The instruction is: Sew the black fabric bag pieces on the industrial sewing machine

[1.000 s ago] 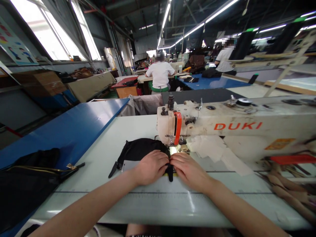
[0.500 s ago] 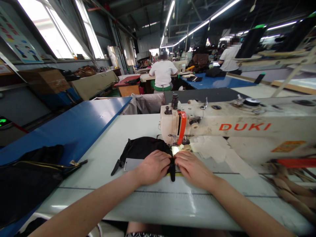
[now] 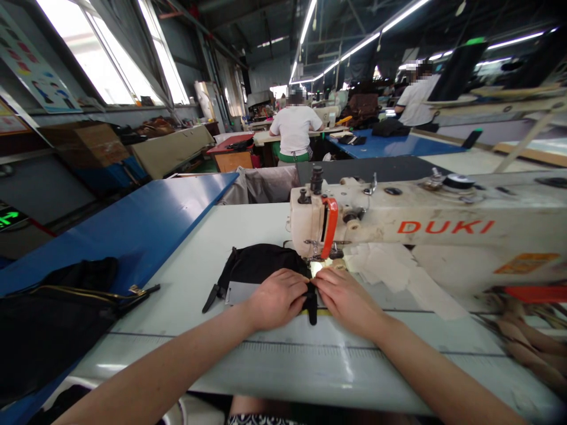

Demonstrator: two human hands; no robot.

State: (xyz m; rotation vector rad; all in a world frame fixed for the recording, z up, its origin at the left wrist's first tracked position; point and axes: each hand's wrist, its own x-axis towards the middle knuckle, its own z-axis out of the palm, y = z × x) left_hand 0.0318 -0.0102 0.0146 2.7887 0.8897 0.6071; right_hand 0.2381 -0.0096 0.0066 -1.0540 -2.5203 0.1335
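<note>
In the head view, the black cloth (image 3: 261, 260) lay on the pale counter (image 3: 212, 230), at the left end of the machine (image 3: 367, 218). The left hand (image 3: 278, 298) rested over the cloth's right part, fingers bent and close together; the right hand (image 3: 348, 301) had its bent fingertips at the right edge, near the left's. Whether either pinched it could not be told. A black tab (image 3: 312, 310) pointed nearward between them. White scraps (image 3: 394, 268) lay to the right, and a zipped piece (image 3: 53, 324) at the near left.

Sewing machine (image 3: 381, 212) bars way forward-right; tabletop (image 3: 186, 277) left of black fabric (image 3: 261, 260) free.
</note>
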